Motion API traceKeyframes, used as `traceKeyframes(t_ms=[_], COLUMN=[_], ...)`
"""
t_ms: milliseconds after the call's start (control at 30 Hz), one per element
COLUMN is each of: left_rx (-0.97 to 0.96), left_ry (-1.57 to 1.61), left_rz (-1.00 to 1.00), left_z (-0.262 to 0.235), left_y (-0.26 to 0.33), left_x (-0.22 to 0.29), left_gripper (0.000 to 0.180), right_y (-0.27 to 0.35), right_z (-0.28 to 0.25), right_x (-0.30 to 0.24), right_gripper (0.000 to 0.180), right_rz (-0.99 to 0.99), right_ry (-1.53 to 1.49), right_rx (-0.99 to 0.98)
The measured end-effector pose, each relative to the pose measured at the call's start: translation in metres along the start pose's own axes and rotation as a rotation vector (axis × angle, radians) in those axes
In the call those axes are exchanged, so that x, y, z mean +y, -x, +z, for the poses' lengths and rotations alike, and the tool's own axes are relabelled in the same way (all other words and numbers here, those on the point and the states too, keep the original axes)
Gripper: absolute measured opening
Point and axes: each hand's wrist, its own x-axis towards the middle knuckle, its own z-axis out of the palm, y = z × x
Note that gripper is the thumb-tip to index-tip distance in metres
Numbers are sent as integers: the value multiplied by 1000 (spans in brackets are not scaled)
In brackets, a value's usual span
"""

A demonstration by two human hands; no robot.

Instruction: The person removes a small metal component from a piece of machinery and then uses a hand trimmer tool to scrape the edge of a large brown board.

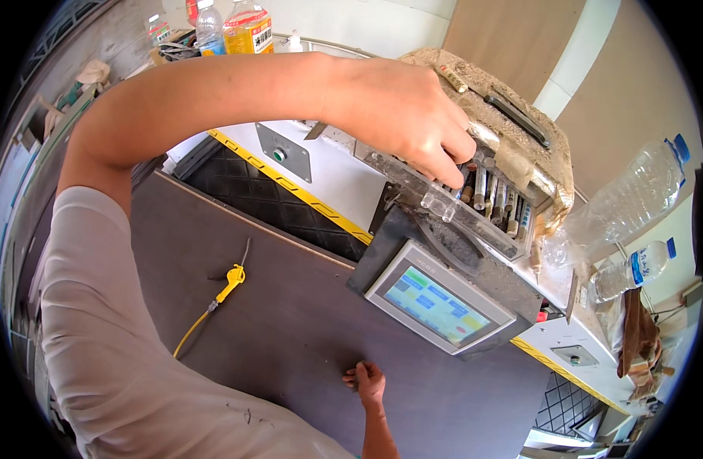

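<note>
My left arm, in a light grey sleeve, bends over the top of a machine. My left hand point(424, 122) reaches down into a clear plastic box point(512, 243), its fingers bent and closed among small cylindrical sticks point(491, 193). The fingertips are partly hidden, and what they hold cannot be made out. Far lower, my right hand point(369, 380) is just above or on a dark brown panel point(290, 329). Its fingers are curled together, perhaps around something small and dark. A touchscreen point(437, 300) in a grey frame stands between the two hands.
A yellow air blow gun point(231, 283) with its hose lies on the panel. A yellow-edged white machine beam point(328, 176) crosses behind. Plastic bottles point(642, 180) stand at the right, others point(244, 30) at the back. A dusty cover point(546, 122) with a dark bar lies behind the box.
</note>
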Motion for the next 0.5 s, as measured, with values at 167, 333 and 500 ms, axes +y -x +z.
traceKeyframes(t_ms=[167, 333, 500], left_rx=[-43, 71, 185], left_ry=[-28, 0, 66], left_rz=[4, -9, -40], left_z=[-2, 4, 4], left_y=[8, 13, 14], left_x=[2, 1, 4], left_gripper=[30, 26, 19], right_y=[2, -2, 0], right_z=[6, 3, 5], right_x=[-2, 4, 1], right_gripper=[27, 27, 27], right_rz=[0, -8, -4], right_ry=[3, -22, -21], right_rx=[-1, -6, 0])
